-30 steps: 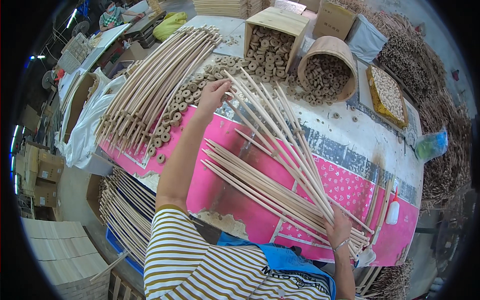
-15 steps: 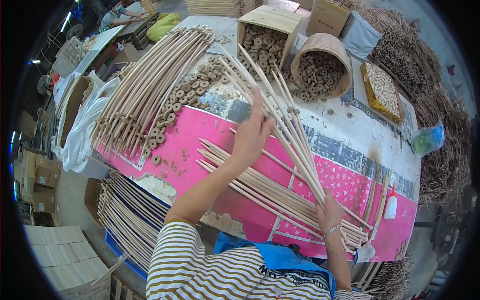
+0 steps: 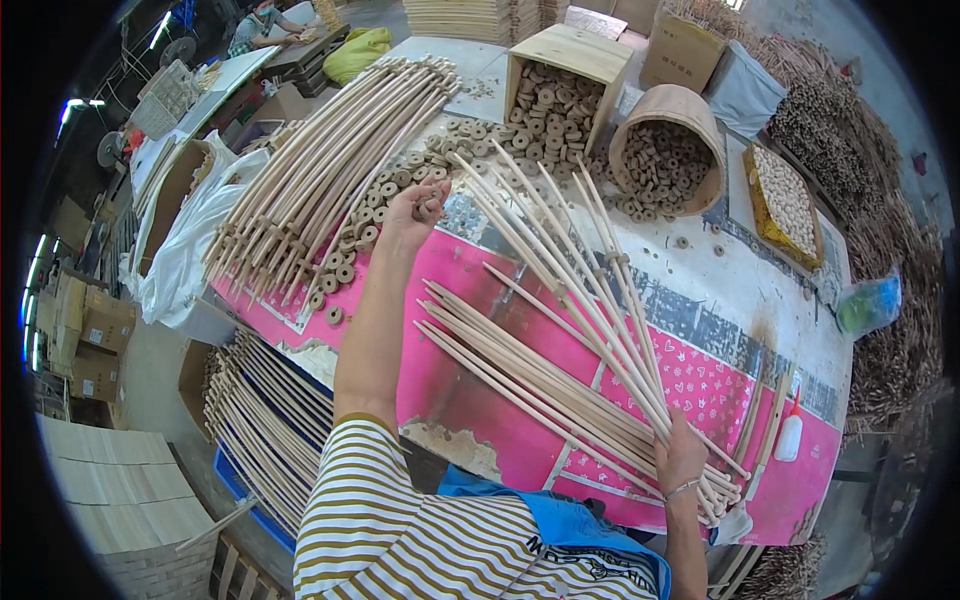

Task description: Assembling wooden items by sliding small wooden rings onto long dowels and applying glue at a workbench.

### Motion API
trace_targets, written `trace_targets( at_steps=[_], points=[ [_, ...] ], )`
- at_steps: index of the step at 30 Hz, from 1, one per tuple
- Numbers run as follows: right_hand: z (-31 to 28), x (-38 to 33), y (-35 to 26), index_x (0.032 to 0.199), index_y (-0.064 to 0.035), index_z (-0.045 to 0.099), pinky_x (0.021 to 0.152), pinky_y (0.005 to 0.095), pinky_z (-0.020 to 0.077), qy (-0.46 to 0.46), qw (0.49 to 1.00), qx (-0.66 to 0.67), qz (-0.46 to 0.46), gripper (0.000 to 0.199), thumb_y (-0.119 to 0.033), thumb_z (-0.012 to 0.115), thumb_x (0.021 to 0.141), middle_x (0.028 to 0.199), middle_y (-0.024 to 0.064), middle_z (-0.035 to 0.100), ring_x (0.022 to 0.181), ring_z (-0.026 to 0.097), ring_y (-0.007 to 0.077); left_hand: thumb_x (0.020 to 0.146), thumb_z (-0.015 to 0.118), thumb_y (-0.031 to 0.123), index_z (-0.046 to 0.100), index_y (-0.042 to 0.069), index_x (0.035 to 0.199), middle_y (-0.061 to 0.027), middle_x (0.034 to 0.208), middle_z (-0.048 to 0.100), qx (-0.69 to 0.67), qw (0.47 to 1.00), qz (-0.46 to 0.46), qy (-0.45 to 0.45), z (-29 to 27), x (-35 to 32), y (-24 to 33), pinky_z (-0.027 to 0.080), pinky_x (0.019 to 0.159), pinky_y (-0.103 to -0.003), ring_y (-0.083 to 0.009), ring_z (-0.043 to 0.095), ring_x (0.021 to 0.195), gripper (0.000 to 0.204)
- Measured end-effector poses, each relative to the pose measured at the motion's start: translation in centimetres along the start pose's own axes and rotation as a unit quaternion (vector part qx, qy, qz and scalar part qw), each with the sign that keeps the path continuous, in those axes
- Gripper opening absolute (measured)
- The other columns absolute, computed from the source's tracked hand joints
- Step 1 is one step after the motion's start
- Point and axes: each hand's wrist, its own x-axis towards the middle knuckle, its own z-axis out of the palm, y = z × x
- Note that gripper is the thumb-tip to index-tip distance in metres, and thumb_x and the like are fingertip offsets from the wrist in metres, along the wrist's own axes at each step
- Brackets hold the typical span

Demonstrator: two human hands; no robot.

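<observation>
Wooden rings, the little round light-brown ones with a hole in the middle [image 3: 370,215], are strewn in a loose band on the pink table covering [image 3: 455,390], right under the left hand [image 3: 415,208]. That hand is stretched far out and looks curled around a ring or two, fingers bent in, not spread. Right hand [image 3: 682,458] sits close to the body, clamped on the near ends of a fan of long pale wooden sticks [image 3: 560,250], whose long axis runs up and to the left, so the tips end just beside the left hand. Left is clearly the nearer one to the rings. Compared with half a second ago, the left hand has left the middle of the sticks and gone back out to the ring pile; the right hasn't really budged.
</observation>
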Motion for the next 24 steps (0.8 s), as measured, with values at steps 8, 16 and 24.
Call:
trace_targets(
  at_steps=[8,16,24],
  points=[
    [-1.1,-0.6,-0.2,0.130,-0.0044,0.053,0.080,0.0482,0.0530,0.000,0.999,0.006,-0.032,0.058,-0.004,0.073,0.075,0.104,0.0209,0.068,0.092,0.066,0.0410,0.097,0.070,0.019,0.070,0.004,0.115,-0.0030,0.086,0.067,0.163,0.981,0.107,-0.015,1.0,-1.3,-1.1,0.039,0.043,-0.016,-0.0106,0.066,0.074,0.024],
    [-0.8,-0.5,-0.2,0.129,-0.0039,0.054,0.078,0.0477,0.0535,-0.005,1.000,0.006,-0.029,0.059,-0.004,0.075,0.074,0.104,0.0212,0.068,0.091,0.067,0.0405,0.101,0.064,0.029,0.069,0.008,0.123,-0.0002,0.092,0.064,0.219,0.961,0.117,-0.126,2.3,-2.9,-1.6,0.038,0.046,-0.015,-0.0050,0.059,0.069,0.031],
    [-0.8,-0.5,0.1,0.129,-0.0041,0.055,0.082,0.0471,0.0529,-0.018,0.999,-0.019,-0.019,0.058,-0.005,0.075,0.074,0.106,0.0197,0.068,0.095,0.066,0.0397,0.105,0.056,0.034,0.068,0.006,0.124,0.0008,0.090,0.061,0.250,0.953,0.103,-0.139,3.6,-3.9,-1.1,0.037,0.048,-0.016,-0.0052,0.057,0.071,0.036]
  ],
)
